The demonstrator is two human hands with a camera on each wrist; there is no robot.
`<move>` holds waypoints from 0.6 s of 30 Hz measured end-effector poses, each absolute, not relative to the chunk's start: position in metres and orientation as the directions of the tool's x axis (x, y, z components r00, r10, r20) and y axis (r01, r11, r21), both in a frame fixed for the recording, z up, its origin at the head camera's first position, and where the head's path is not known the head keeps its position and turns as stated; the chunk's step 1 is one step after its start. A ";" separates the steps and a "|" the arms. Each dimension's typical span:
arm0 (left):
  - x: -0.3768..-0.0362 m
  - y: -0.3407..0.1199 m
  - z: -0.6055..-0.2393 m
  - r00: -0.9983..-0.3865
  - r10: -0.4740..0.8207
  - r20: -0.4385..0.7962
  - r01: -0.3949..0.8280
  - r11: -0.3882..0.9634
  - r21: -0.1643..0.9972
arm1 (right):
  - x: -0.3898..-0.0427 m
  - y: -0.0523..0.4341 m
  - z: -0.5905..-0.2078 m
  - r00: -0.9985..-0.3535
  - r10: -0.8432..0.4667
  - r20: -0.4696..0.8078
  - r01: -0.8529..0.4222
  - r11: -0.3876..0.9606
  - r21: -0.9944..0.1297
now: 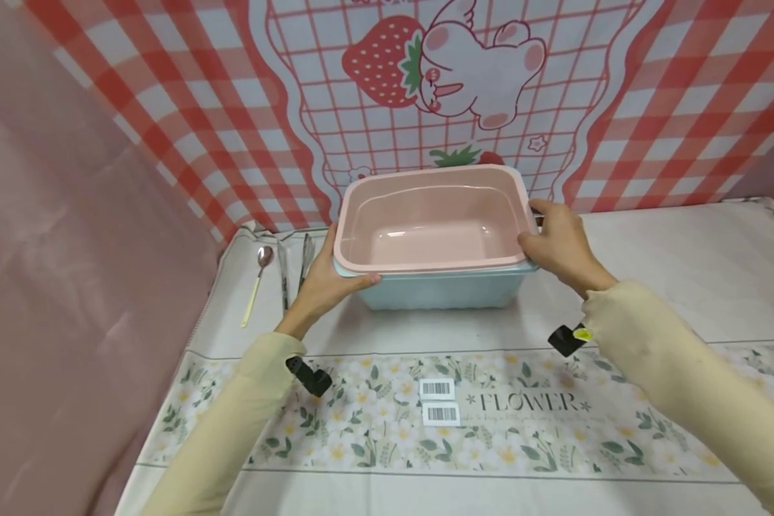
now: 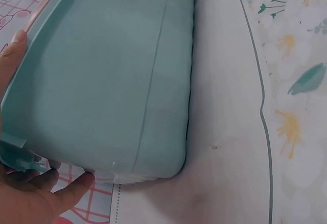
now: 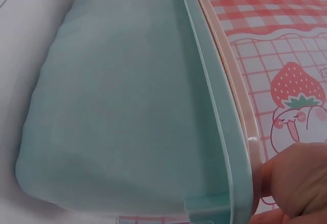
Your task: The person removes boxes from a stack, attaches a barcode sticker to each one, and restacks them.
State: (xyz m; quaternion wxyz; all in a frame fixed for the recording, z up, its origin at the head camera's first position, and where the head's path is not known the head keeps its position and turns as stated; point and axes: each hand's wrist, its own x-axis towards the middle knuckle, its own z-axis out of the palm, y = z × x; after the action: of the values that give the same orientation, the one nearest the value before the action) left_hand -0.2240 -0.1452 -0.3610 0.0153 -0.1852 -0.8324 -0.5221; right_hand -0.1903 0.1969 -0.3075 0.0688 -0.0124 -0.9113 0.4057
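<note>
From my end, I read both arms stretched forward, sleeves down to wrists. Left forearm enters head view at seven o'clock, aimed toward one; left hand sits at eight, gripping, thumb pointing toward three, well apart from fingers. Right forearm enters at four, aimed between ten and eleven; right hand sits at three, gripping, index finger above thumb, both tips toward ten. Other right fingers mostly hidden from me.
</note>
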 end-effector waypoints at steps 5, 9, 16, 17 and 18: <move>-0.222 -0.145 -0.358 -0.925 0.304 0.227 0.336 0.381 0.861 | -0.191 0.197 -0.301 -0.989 0.080 0.124 -0.041 0.661 -0.750; -0.212 -0.142 -0.345 -0.922 0.318 0.219 0.334 0.372 0.866 | -0.191 0.198 -0.297 -0.981 0.081 0.174 -0.070 0.694 -0.717; -0.203 -0.140 -0.335 -0.920 0.328 0.216 0.331 0.352 0.876 | -0.194 0.201 -0.289 -0.991 0.088 0.101 -0.014 0.683 -0.730; -0.205 -0.141 -0.339 -0.919 0.329 0.219 0.334 0.347 0.876 | -0.194 0.202 -0.288 -0.992 0.093 0.080 0.004 0.678 -0.735; -0.208 -0.142 -0.343 -0.918 0.329 0.223 0.336 0.343 0.877 | -0.194 0.203 -0.287 -0.993 0.099 0.064 0.019 0.675 -0.737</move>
State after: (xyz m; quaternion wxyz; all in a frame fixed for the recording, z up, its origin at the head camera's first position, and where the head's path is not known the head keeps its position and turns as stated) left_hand -0.2078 -0.1417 -0.3425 0.0032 -0.2028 -0.8194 -0.5361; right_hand -0.1939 0.2026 -0.2874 0.0493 -0.0323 -0.9140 0.4015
